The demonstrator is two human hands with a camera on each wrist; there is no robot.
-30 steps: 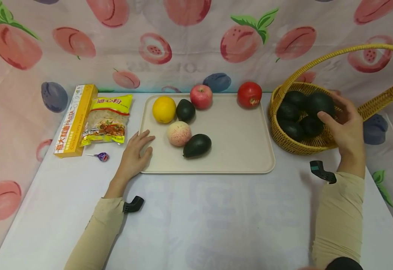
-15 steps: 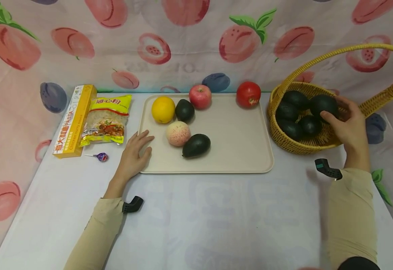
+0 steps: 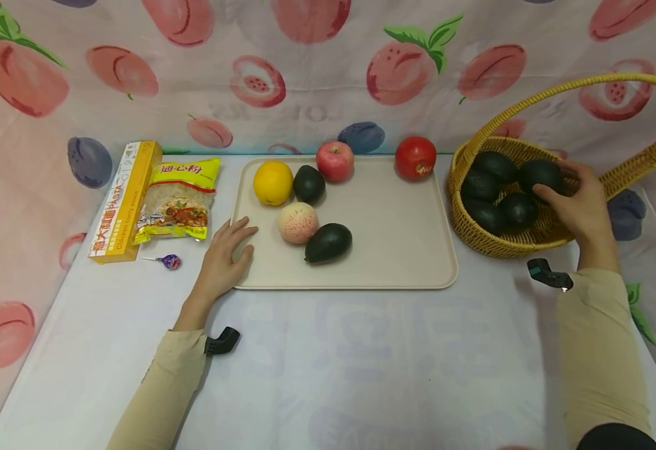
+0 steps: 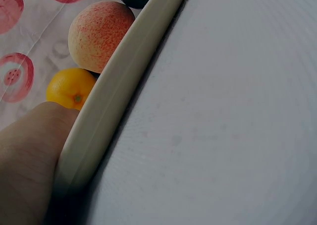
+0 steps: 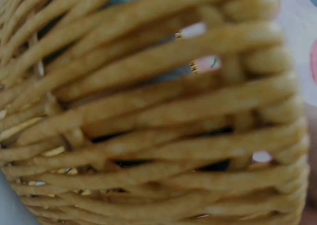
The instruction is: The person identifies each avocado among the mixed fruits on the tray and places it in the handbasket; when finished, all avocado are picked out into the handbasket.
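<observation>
In the head view my right hand (image 3: 585,203) reaches over the near right rim of a yellow wicker basket (image 3: 488,247). Its thumb and fingers grip a dark green avocado (image 3: 540,175) inside; the far fingertips are hidden. Several more avocados (image 3: 485,215) lie in the basket. The right wrist view is filled by the basket's weave (image 5: 163,101), so the fingers are hidden there. My left hand (image 3: 227,255) lies with loosely spread fingers on the left edge of a cream tray (image 3: 395,250). The left wrist view shows that hand (image 4: 29,160) against the tray's rim (image 4: 111,98).
On the tray are an orange (image 3: 273,182), two avocados (image 3: 329,243), a peach (image 3: 298,223), an apple (image 3: 335,161) and a red tomato-like fruit (image 3: 415,158). Left of it lie a pasta box (image 3: 124,203), a macaroni bag (image 3: 180,200) and a lollipop (image 3: 170,261). The basket's tall handle (image 3: 564,87) arches rightward.
My right hand and forearm have shifted right, and the gripped avocado has moved slightly right and lower within the basket. The left hand stays in place on the tray's edge.
</observation>
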